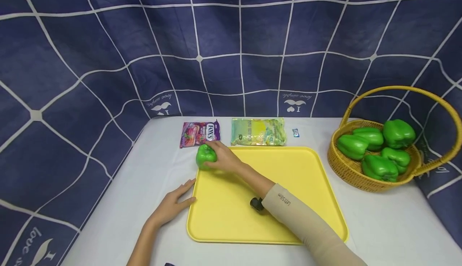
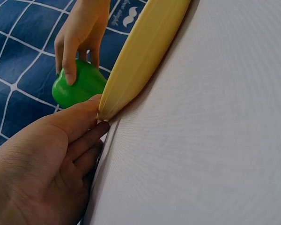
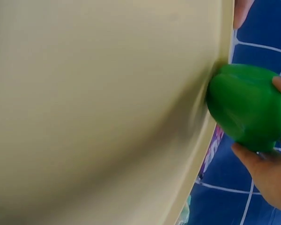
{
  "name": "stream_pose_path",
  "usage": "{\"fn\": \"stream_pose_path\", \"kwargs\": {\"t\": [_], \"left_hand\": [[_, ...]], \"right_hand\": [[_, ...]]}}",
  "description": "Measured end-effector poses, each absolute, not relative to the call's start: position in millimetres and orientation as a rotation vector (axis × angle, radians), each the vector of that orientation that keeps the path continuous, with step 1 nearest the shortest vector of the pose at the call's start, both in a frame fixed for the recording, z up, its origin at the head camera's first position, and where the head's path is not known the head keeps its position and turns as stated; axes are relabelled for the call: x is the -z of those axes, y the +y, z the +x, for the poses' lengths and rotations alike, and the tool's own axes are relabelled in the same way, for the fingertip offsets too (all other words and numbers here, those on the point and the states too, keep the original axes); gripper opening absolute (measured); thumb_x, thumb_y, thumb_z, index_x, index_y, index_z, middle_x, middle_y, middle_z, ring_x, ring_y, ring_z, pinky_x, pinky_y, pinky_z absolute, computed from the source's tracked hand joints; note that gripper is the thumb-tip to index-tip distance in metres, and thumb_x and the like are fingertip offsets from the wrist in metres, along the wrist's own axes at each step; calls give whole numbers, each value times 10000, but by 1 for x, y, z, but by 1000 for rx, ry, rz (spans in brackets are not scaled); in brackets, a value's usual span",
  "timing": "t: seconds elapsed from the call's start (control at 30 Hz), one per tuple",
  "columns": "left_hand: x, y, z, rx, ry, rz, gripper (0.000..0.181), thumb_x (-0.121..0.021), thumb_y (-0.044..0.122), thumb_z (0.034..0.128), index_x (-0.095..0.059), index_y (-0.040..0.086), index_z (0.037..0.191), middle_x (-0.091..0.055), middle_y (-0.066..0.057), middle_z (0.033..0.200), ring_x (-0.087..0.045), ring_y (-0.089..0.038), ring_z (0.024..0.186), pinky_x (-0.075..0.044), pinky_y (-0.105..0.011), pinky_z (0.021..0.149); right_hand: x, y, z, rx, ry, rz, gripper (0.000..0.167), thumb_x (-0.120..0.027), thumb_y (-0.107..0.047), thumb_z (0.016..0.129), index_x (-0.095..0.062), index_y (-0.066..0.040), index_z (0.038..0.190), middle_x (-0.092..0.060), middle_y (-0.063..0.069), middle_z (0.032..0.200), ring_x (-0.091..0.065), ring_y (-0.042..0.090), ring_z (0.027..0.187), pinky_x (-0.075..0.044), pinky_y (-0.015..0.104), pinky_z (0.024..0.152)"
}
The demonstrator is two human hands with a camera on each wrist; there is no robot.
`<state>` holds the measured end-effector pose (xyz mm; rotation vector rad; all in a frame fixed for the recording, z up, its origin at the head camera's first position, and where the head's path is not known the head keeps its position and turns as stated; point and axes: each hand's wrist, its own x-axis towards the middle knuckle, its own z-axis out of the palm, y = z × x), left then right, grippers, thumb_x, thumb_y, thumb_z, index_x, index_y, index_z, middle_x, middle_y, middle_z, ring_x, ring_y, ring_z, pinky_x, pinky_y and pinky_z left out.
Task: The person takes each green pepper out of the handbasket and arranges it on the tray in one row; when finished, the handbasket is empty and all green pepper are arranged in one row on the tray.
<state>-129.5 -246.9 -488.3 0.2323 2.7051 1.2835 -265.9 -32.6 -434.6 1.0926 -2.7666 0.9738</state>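
Right hand (image 1: 225, 159): pinching a green bell pepper (image 1: 205, 156), fingers curled over it from one side, thumb on the other. Gap between thumb and fingers is about the pepper's own width. Pepper sits over the far-left corner of the yellow tray (image 1: 231, 218); from here I can't tell whether it touches the rim. Left hand (image 1: 175, 204): nearer the person than the right, fingers fairly straight, thumb spread away from them, tips against the tray's left edge.

Materials: pepper is glossy, smooth, lobed, plastic-looking. Tray is matte, shallow, rectangular, rounded corners, raised lip. Right forearm wears a beige sleeve (image 1: 306, 222), with a small black device (image 1: 257, 204) at the wrist. Just beyond the right hand, a crinkly purple Fox's packet (image 1: 199, 133); beyond it and to the right, a shiny green-yellow packet (image 1: 258, 131), then a tiny blue sachet (image 1: 296, 133). Well right of the right hand, a woven tan basket (image 1: 346, 175) with a tall hoop handle and five more green peppers (image 1: 379, 167) in it.

Edges: tray's far rim runs rightward from the right hand, close to the packets; left rim comes back to the left hand. Room: broad flat tray floor right of the right hand, under that forearm. White table (image 1: 162, 145) opens left of both hands; navy gridded cloth (image 1: 144, 37) rises past its far and left edges.
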Motion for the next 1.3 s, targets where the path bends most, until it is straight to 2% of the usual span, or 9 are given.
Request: {"fn": "stream_pose_path", "kwargs": {"t": [0.3, 0.53, 0.77, 1.03, 1.17, 1.3], "left_hand": [[489, -246, -131, -1282, 2733, 237, 616, -584, 498, 856, -381, 313, 1408, -319, -27, 1463, -234, -355, 1344, -185, -551, 1076], [489, -245, -131, -1278, 2746, 234, 609, -593, 490, 855, -389, 320, 1403, -326, -24, 1460, -249, -340, 1342, -196, -546, 1075], [488, -246, -130, -1283, 2746, 232, 611, -597, 489, 852, -394, 317, 1402, -324, -30, 1460, -251, -340, 1341, -196, -544, 1076], [490, -247, -129, -1297, 2747, 241, 600, -599, 485, 852, -399, 329, 1396, -330, -30, 1459, -258, -329, 1341, -202, -535, 1079], [491, -247, -129, -1308, 2737, 246, 596, -603, 475, 854, -400, 327, 1395, -332, -29, 1457, -260, -318, 1342, -198, -522, 1084], [491, -246, -128, -1318, 2735, 234, 600, -616, 464, 849, -410, 314, 1392, -341, -35, 1453, -265, -321, 1340, -199, -519, 1085]], "right_hand": [[432, -37, -267, -921, -2781, 1086, 764, -727, -366, 777, -365, -159, 1417, -412, 118, 1355, -462, 251, 1182, -453, 356, 940], [435, -35, -267, -932, -2757, 1108, 785, -749, -358, 763, -361, -162, 1417, -421, 87, 1325, -457, 223, 1155, -461, 334, 918], [435, -36, -266, -950, -2745, 1128, 798, -763, -340, 752, -364, -144, 1414, -412, 101, 1327, -449, 238, 1160, -458, 360, 926], [434, -37, -263, -948, -2780, 1109, 844, -764, -382, 741, -319, -208, 1437, -376, 97, 1372, -428, 244, 1198, -457, 382, 929], [433, -33, -262, -943, -2769, 1105, 856, -760, -425, 733, -314, -226, 1436, -361, 85, 1385, -397, 242, 1227, -437, 404, 951], [425, -18, -259, -969, -2726, 1130, 857, -753, -435, 739, -315, -189, 1434, -330, 95, 1413, -349, 258, 1272, -373, 445, 1011]]}}
